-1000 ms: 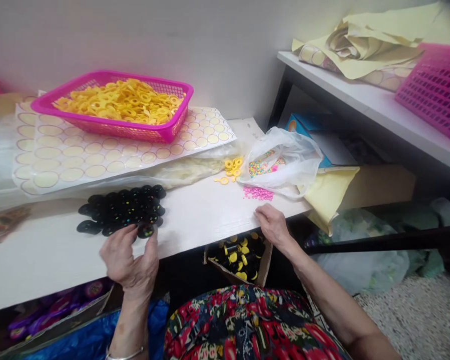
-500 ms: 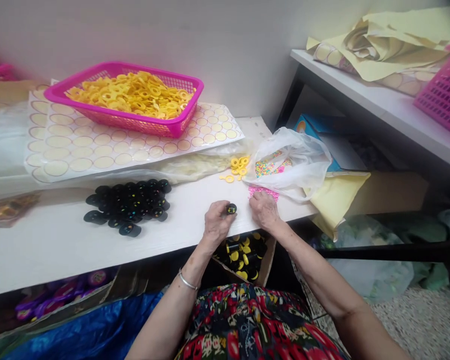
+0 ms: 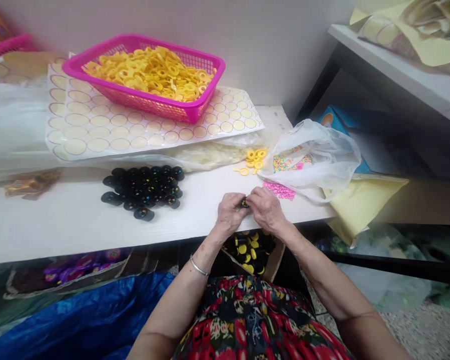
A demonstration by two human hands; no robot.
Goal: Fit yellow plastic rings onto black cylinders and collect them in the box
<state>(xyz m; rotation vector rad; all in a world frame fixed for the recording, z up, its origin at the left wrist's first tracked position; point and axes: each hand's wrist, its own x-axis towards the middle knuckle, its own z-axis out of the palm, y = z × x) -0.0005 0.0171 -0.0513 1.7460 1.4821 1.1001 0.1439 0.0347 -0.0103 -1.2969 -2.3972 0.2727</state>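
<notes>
My left hand (image 3: 229,214) grips a small black cylinder (image 3: 244,202) with coloured specks in its top end. Against that top, the fingers of my right hand (image 3: 266,209) are closed in a pinch; whatever they hold is hidden. To the right of my right hand lies a spread of small pink pieces (image 3: 280,190) on the white table (image 3: 198,215). Behind them, a white plastic bag (image 3: 322,165) lies open with many coloured beads (image 3: 283,162) inside. A cluster of similar black cylinders (image 3: 144,187) stands to the left, several showing coloured specks on top.
A pink basket (image 3: 194,111) of yellow ring-shaped pieces (image 3: 153,72) rests on sticker sheets (image 3: 108,132) at the back. A few yellow rings (image 3: 255,159) lie near the bag. Below the table edge is a box of black-and-yellow cylinders (image 3: 252,250). A white shelf (image 3: 390,65) stands at right.
My right hand has moved left from the pink pieces to the black cylinder's top, and the hands now meet. The camera view has shifted, so the table appears further left and higher earlier objects displaced rightward.
</notes>
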